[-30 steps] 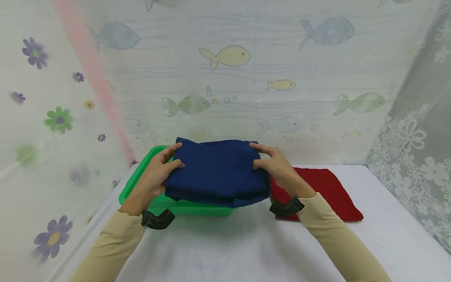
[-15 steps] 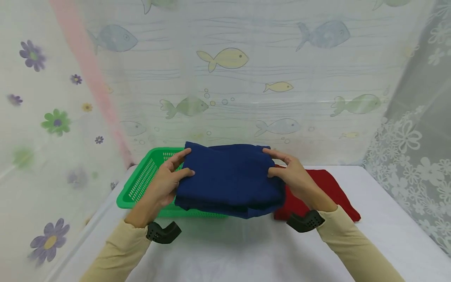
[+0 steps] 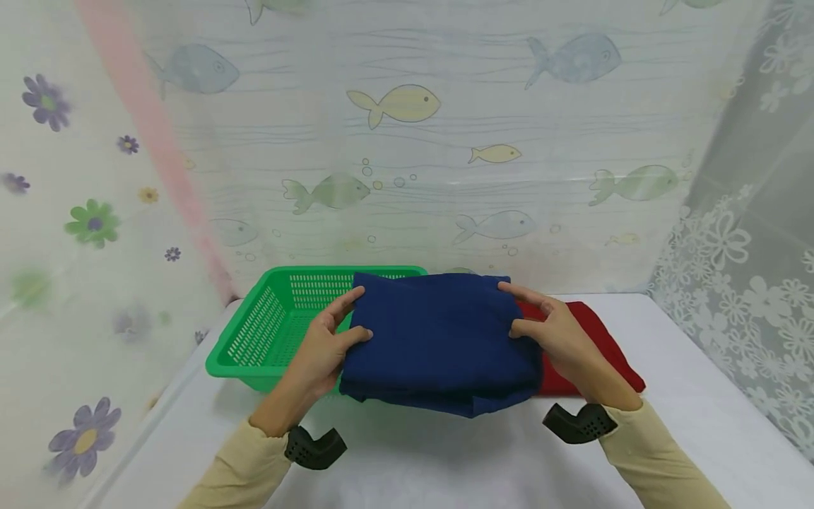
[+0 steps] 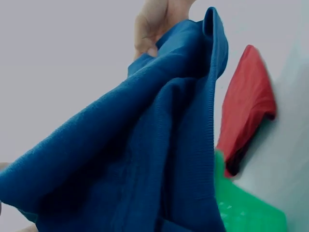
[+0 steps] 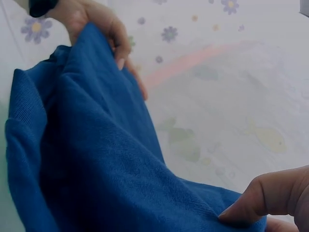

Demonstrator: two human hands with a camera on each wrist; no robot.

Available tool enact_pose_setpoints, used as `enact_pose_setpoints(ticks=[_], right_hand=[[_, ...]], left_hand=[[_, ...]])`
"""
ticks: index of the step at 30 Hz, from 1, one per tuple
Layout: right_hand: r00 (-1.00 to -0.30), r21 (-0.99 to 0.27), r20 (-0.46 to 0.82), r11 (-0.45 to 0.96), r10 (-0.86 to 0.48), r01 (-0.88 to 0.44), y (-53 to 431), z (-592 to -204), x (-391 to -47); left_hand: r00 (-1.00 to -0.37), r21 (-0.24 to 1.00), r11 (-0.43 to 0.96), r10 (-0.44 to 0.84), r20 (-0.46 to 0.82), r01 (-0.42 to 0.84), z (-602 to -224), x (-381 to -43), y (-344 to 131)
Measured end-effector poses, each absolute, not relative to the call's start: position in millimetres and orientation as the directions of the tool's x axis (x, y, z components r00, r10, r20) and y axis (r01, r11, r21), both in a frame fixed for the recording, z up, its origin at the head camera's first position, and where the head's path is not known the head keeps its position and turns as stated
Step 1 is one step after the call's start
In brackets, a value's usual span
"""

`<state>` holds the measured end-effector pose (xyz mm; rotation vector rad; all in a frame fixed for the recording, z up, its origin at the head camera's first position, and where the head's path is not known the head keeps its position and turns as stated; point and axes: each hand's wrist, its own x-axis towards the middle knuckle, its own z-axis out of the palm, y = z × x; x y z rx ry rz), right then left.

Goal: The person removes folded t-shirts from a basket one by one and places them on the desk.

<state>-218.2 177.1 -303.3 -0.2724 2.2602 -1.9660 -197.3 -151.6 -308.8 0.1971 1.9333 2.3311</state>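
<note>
A folded dark blue garment (image 3: 439, 339) is held up over the table between both hands. My left hand (image 3: 326, 346) pinches its left side, thumb and fingertips on the front face. On the opposite side my right hand (image 3: 559, 336) grips it the same way. Ribbed edging and loose inner folds of the blue garment (image 4: 145, 140) show in the left wrist view. In the right wrist view the thumb (image 5: 260, 198) presses on the cloth, with the left hand (image 5: 104, 24) at the far end.
Behind the left hand stands a green plastic basket (image 3: 254, 332) with slotted walls, partly covered by the garment. A folded red cloth (image 3: 600, 346) lies on the white table (image 3: 407, 466) at the right. Patterned curtains (image 3: 407, 177) hang behind and at both sides.
Both hands have brought the blue garment rightward and toward me. More of the green basket's inside now shows, while the garment overlaps more of the red cloth.
</note>
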Motion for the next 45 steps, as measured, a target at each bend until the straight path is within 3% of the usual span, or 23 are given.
enact_pose_setpoints(ticks=[13,24,45], right_hand=[[-0.977,-0.993,0.004,0.117,-0.214,-0.030,207,-322,-192],[-0.987,-0.985,-0.005,0.172,-0.162,-0.023,234,-334,-170],[-0.993,-0.979,-0.065,0.200,-0.097,0.045,298,-357,-147]], left_hand=[[-0.982,0.980,-0.196,0.189,0.025,-0.013,-326,-170,-118],[-0.949,0.963,-0.259,0.314,0.009,-0.077,-337,-155,-99],[-0.882,0.951,-0.265,0.472,-0.016,-0.159,-363,-152,-48]])
